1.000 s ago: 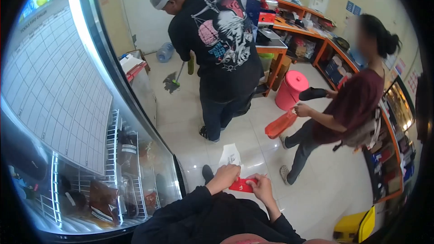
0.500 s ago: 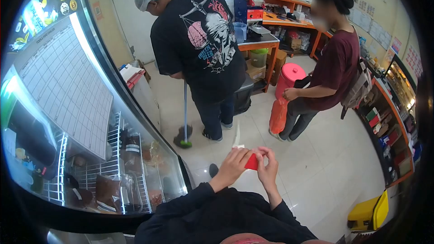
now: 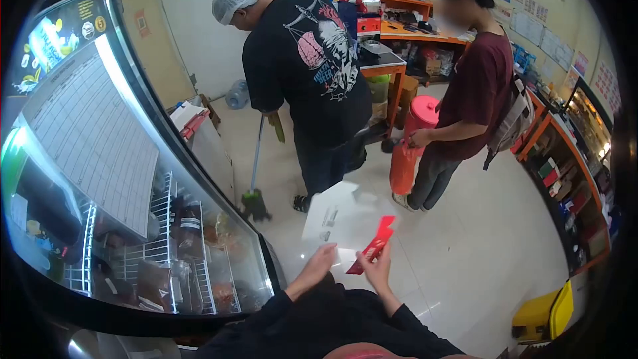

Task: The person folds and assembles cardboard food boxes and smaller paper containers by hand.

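My left hand [image 3: 319, 262] pinches the lower edge of a white printed sheet [image 3: 339, 209], which spreads out over the floor beyond my hands. Just to its right, my right hand [image 3: 376, 268] grips a red piece [image 3: 381, 238] with white marks, long and narrow, tilted up to the right. The red piece overlaps the sheet's right part. Whether the two pieces are joined cannot be made out.
A glass-door chiller [image 3: 266, 279] stands at left. One person in a hairnet holds a mop [image 3: 255, 159] ahead; another person holds a red bag [image 3: 403, 169] near a pink bin [image 3: 425, 112]. A yellow bin [image 3: 541, 312] is at lower right.
The white sheet has opened out wide, and the red piece has lengthened between my hands, which have moved apart. The person with the red bag has shifted left, and the mop has moved.
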A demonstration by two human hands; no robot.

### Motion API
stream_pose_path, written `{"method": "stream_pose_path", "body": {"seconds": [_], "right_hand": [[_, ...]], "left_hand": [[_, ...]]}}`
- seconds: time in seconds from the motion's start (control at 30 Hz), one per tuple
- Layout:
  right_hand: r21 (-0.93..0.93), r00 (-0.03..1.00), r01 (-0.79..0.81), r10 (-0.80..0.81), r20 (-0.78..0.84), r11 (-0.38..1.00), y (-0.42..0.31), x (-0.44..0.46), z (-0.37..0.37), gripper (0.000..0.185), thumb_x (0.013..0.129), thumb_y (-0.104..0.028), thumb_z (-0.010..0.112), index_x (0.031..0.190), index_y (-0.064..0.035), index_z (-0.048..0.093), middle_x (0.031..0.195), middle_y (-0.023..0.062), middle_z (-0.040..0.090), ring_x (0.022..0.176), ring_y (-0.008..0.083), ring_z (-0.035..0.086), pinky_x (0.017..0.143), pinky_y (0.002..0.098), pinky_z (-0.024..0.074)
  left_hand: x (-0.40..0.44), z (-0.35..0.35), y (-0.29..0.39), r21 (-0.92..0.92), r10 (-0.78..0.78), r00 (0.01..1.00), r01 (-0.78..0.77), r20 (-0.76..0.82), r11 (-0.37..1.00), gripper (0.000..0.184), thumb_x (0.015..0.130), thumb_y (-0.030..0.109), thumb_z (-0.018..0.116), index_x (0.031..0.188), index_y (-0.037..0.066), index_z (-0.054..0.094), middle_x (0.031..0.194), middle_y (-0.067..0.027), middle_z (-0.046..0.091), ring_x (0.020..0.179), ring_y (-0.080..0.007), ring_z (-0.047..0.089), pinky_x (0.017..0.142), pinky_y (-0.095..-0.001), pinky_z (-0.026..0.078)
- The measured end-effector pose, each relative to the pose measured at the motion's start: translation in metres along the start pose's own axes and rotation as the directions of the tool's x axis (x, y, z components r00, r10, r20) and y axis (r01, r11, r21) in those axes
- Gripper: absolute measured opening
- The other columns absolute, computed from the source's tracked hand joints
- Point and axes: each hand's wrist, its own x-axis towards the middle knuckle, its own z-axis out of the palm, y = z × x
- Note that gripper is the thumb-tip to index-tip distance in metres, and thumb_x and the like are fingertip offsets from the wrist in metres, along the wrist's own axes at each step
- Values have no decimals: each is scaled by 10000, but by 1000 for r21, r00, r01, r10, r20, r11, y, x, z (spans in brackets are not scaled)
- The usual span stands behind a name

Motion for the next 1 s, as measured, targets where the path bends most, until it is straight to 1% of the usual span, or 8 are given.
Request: {"method": "stream_pose_path", "body": {"seconds": [0.1, 0.23, 0.3, 0.4, 0.5, 0.63, 0.77, 1.0], "right_hand": [[-324, 964, 209, -139, 225, 923, -31, -31, 2, 726, 722, -97, 785, 1353, -104, 426, 1171, 164, 589, 1044, 323, 622, 795, 363, 536], [-211, 852, 434, -324, 411, 876, -43, -40, 7, 766, 736, -194, 812, 1382, -109, 409, 1339, 195, 453, 1177, 390, 496, 925, 434, 483], [-138, 818, 388, -271, 507, 911, -36, -43, -2, 752, 754, -216, 806, 1381, -103, 407, 1367, 209, 408, 1231, 409, 438, 989, 460, 438], [57, 961, 105, -116, 249, 993, -25, -43, -7, 474, 925, -241, 618, 1347, -87, 467, 1326, 190, 421, 1253, 356, 409, 1038, 443, 369], [7, 877, 139, -126, 464, 990, -55, -20, -33, 333, 977, -211, 517, 1288, -99, 559, 1308, 176, 424, 1200, 315, 456, 997, 420, 403], [-200, 838, -21, 126, 531, 980, -81, -15, -57, 270, 969, -176, 554, 1223, -116, 621, 1257, 153, 464, 1071, 260, 576, 922, 379, 487], [70, 908, -353, 324, 266, 933, -45, -26, -75, 184, 862, -64, 705, 1037, -20, 668, 1252, 125, 506, 1147, 230, 569, 940, 336, 504], [284, 936, -338, 290, 200, 897, -25, -67, -81, 193, 853, 5, 686, 1046, 0, 672, 1227, 92, 543, 1242, 228, 491, 964, 363, 485]], "left_hand": [[5, 2, 72, -430, -156, 951, 262, 267, 864, 780, 921, 549, 570, 1491, 116, 259, 1476, -132, 335, 1324, -315, 423, 1036, -513, 397], [8, -14, 75, 248, -73, 952, -3, 296, 969, 542, 910, 75, 524, 1428, 45, 366, 1299, -91, 534, 1157, -161, 535, 944, -309, 467], [-2, -22, 103, 508, -192, 917, -12, 348, 861, 435, 886, -23, 486, 1320, -6, 496, 1133, -53, 638, 1016, -106, 591, 909, -275, 474], [-13, -22, 106, 565, -282, 797, -89, 534, 820, 339, 894, 63, 551, 1228, 4, 569, 987, -113, 673, 894, -121, 610, 832, -296, 498], [-15, 6, 103, 580, -386, 678, -73, 626, 811, 309, 905, 96, 580, 1200, 3, 580, 934, -134, 684, 839, -161, 651, 803, -310, 510], [1, 19, 94, 619, -386, 600, -242, 701, 747, 264, 958, 204, 584, 1142, 14, 594, 762, -99, 646, 638, -178, 571, 641, -329, 463], [9, 5, 80, 579, -325, 616, -268, 718, 770, 305, 952, 239, 617, 1127, -10, 605, 790, -84, 659, 719, -151, 587, 706, -300, 471], [17, -28, 49, 581, -561, 602, 189, 568, 792, 291, 925, 238, 676, 1036, -30, 693, 815, 31, 672, 721, -24, 547, 665, -223, 462]]}}
